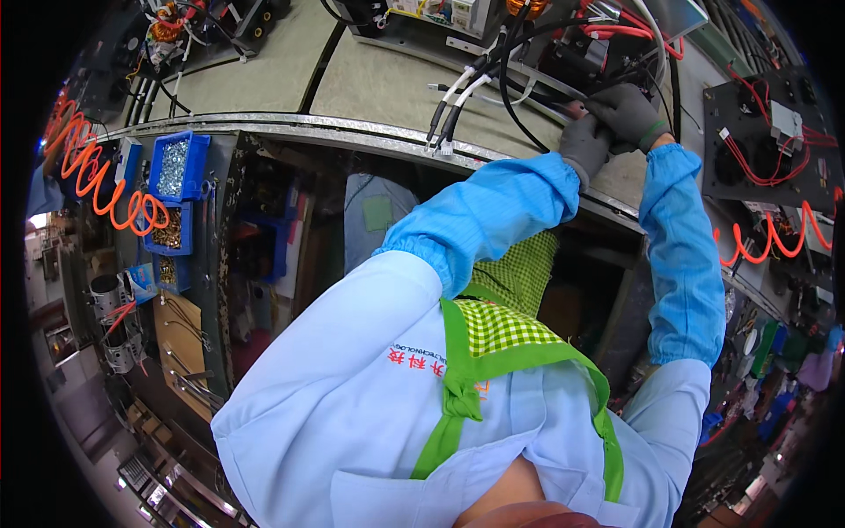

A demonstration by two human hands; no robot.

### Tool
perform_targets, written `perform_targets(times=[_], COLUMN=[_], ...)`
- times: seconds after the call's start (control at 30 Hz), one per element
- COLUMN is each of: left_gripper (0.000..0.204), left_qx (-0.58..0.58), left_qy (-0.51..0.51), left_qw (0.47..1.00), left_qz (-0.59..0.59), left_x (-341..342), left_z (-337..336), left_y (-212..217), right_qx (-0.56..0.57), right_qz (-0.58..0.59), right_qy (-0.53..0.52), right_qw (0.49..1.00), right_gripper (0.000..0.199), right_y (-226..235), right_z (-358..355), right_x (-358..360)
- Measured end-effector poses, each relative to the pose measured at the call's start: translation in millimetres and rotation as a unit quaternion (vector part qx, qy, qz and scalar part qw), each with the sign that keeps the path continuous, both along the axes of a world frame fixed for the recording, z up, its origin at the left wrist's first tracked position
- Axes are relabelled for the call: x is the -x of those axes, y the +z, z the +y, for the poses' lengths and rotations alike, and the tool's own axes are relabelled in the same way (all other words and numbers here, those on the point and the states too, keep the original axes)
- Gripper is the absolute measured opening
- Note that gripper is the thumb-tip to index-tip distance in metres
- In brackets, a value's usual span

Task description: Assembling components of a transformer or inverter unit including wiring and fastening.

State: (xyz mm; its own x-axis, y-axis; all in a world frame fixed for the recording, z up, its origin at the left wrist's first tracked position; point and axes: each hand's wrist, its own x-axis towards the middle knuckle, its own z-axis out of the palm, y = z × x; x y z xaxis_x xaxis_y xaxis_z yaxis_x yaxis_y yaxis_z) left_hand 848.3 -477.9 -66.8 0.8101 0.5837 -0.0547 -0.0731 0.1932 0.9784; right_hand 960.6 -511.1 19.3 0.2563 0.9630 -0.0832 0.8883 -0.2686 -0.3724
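Note:
Both my hands wear grey gloves and are close together at the front edge of an opened electrical unit (pixel 563 66). My left hand (pixel 584 151) is closed, its fingers bent up against the other hand. My right hand (pixel 627 116) is closed too, with its fingertips pinched together just above the left. What lies between the fingers is too small and covered to make out. Dark wires run around the hands. Left of them, black cables with white sleeves (pixel 456 95) hang over the workbench edge, a white connector (pixel 443 149) at their lower end.
Red wires (pixel 620 28) loop over the unit. A black panel with red wires (pixel 757 132) stands at the right. Blue bins of small fasteners (pixel 180 167) sit at the left, beside an orange coiled hose (pixel 110 189). The workbench's metal edge (pixel 352 129) crosses in front of me.

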Motion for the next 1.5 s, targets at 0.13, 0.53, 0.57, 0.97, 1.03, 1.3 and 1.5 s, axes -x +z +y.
perform_targets(times=[0.13, 0.53, 0.57, 0.97, 1.03, 1.3, 1.5], left_gripper=[0.021, 0.019, 0.019, 0.025, 0.026, 0.021, 0.022], left_qx=[-0.010, 0.047, 0.070, 0.052, 0.066, 0.013, -0.089], left_qy=[-0.053, -0.010, -0.004, 0.008, 0.023, -0.113, -0.135], left_qw=[0.998, 0.999, 0.998, 0.998, 0.997, 0.993, 0.985], left_qz=[0.032, -0.013, -0.001, 0.037, 0.035, -0.002, -0.055], left_x=[5, 4, 1, -6, -6, 11, 4], left_z=[3, -4, -5, -6, -5, 3, -1], left_y=[-6, 3, 4, 4, 5, 4, -18], right_qx=[0.027, 0.051, 0.045, 0.046, 0.058, 0.099, 0.110], right_qz=[0.016, 0.082, 0.051, 0.028, 0.025, 0.128, 0.055], right_qy=[-0.023, -0.091, -0.062, -0.040, -0.048, -0.180, -0.144], right_qw=[0.999, 0.991, 0.996, 0.998, 0.997, 0.970, 0.982], right_gripper=[0.031, 0.032, 0.031, 0.029, 0.029, 0.036, 0.039], right_y=[8, 18, 18, 19, 21, 21, 27], right_z=[5, 10, 9, 8, 10, 8, 3], right_x=[4, 20, 17, 14, 15, 17, 16])
